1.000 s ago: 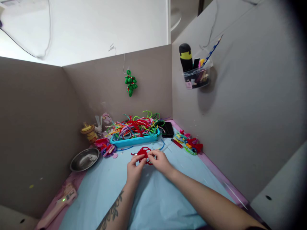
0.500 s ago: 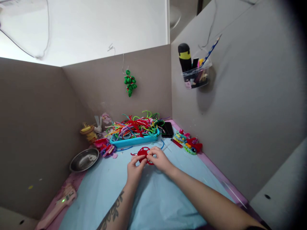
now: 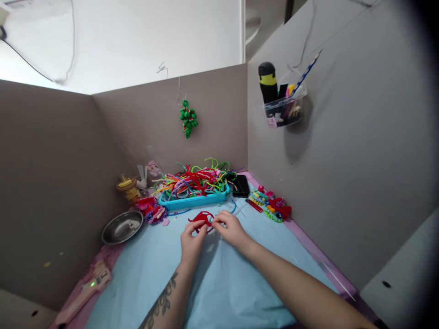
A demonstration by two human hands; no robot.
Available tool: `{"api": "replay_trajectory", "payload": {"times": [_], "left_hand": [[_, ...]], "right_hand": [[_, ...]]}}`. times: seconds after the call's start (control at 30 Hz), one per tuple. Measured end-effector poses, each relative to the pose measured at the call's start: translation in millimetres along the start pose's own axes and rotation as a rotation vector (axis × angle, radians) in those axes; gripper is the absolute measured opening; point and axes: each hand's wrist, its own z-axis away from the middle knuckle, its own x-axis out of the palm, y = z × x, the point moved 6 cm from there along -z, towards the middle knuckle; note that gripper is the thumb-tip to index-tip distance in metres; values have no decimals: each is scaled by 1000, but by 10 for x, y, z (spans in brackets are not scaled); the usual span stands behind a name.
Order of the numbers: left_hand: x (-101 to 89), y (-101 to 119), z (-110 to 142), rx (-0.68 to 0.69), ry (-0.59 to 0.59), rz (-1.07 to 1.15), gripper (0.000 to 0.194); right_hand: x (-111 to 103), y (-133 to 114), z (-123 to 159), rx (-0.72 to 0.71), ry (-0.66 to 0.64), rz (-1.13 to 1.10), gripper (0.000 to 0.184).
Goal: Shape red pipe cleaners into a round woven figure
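Both my hands meet over the light blue mat [image 3: 222, 283] at the middle of the desk. My left hand [image 3: 191, 242] pinches a small red pipe-cleaner shape [image 3: 201, 220] of loops, and my right hand [image 3: 230, 228] pinches the same red shape from the right side. The fingers of both hands are closed on it. Just behind them stands a turquoise tray [image 3: 192, 201] heaped with pipe cleaners of many colours.
A steel bowl [image 3: 120, 228] sits at the left, a pink glue gun [image 3: 82, 292] near the front left edge. A black phone [image 3: 240, 185] and finished colourful pieces [image 3: 270, 205] lie at the right. Grey partition walls enclose the desk; a green ornament [image 3: 188, 118] and a clear tool cup [image 3: 283, 107] hang on them.
My hands have stayed at the same spot with the red shape, only shifting their fingers a little. The view has moved slightly.
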Motion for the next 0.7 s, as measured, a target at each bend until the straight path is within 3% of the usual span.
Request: {"api": "replay_trajectory", "payload": {"times": [0.17,0.27,0.4,0.47,0.7], "left_hand": [[77,59,33,72,-85,-5,17],[82,-5,21,17,-97,36,21],[74,-75,-2,-58,-104,177,31],[71,-69,-6,-53,-104,226,32],[87,3,38,-18,-90,295,53]], "right_hand": [[-152,129,-51,30,148,55,11],[-165,168,-50,36,186,79,5],[-247,89,-10,11,309,118,16],[-242,54,3,6,300,145,6],[-66,199,4,115,194,19,11]]}}
